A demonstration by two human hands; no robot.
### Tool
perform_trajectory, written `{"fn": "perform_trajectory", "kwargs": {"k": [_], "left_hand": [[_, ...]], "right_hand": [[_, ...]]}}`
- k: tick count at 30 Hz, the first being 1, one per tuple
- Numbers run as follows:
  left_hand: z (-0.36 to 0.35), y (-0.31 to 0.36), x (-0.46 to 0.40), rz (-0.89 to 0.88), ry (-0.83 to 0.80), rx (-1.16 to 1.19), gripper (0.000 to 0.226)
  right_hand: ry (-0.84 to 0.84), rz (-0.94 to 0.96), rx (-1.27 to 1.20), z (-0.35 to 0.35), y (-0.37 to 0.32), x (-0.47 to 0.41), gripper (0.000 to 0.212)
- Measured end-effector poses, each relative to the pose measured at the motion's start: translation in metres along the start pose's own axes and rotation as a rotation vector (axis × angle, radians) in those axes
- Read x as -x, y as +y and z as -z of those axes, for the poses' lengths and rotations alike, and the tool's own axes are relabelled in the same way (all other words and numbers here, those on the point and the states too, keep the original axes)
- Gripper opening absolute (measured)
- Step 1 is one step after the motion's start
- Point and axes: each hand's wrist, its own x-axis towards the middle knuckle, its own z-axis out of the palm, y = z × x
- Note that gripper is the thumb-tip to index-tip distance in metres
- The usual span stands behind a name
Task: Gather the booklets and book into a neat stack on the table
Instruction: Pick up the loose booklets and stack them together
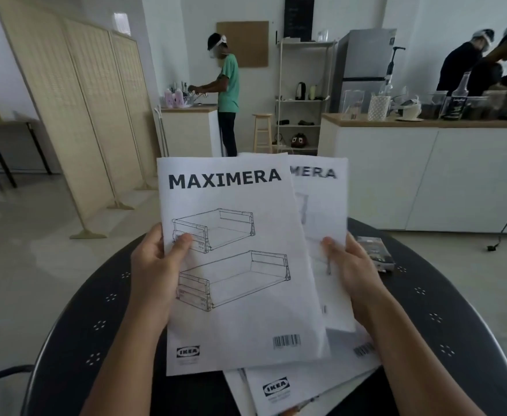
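My left hand (156, 265) holds a white MAXIMERA booklet (240, 280) by its left edge, lifted upright above the round black table (102, 310). Just behind and to the right of it, my right hand (351, 265) grips a second MAXIMERA booklet (321, 199) by its right edge; the first overlaps it. More white booklets (294, 388) lie loosely fanned on the table under my arms, partly hidden. A small dark book (376, 253) lies flat on the table at the far right, beyond my right hand.
A white counter (426, 169) with bottles and cups stands behind the table; two people work there. Another person stands at a sink at the back. A folding screen (75, 115) is on the left. A chair arm (3, 373) sits at the lower left.
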Motion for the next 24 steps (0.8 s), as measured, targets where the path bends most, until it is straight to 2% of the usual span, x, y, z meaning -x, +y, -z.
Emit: {"fn": "perform_trajectory", "kwargs": {"k": [3,6,8,9,13,15,18,24], "left_hand": [[-0.007,-0.007,0.002,0.075,-0.004,0.008,0.020],[-0.013,-0.010,0.004,0.124,-0.026,0.015,0.019],[-0.019,-0.011,0.008,0.050,-0.014,-0.048,0.017],[-0.022,-0.010,0.010,-0.006,-0.001,-0.092,0.017],[-0.026,-0.002,0.013,-0.125,0.007,0.056,0.041],[-0.025,0.003,0.012,-0.178,-0.064,0.089,0.034],[-0.030,0.005,0.013,-0.251,-0.126,0.003,0.024],[-0.046,0.003,0.026,-0.281,-0.142,-0.036,0.045]], "right_hand": [[-0.239,-0.012,0.054,-0.004,0.001,0.005,0.024],[-0.296,-0.090,0.004,0.000,-0.001,0.006,0.035],[-0.354,-0.141,-0.016,0.002,0.000,0.007,0.050],[-0.367,-0.104,0.005,0.001,0.002,0.006,0.049],[-0.248,0.173,0.054,-0.006,0.001,0.004,0.030],[-0.200,0.279,-0.029,-0.008,-0.004,0.005,0.022],[-0.097,0.430,-0.040,-0.009,-0.011,0.005,0.018],[0.055,0.506,0.018,-0.011,-0.005,0.001,0.014]]}}
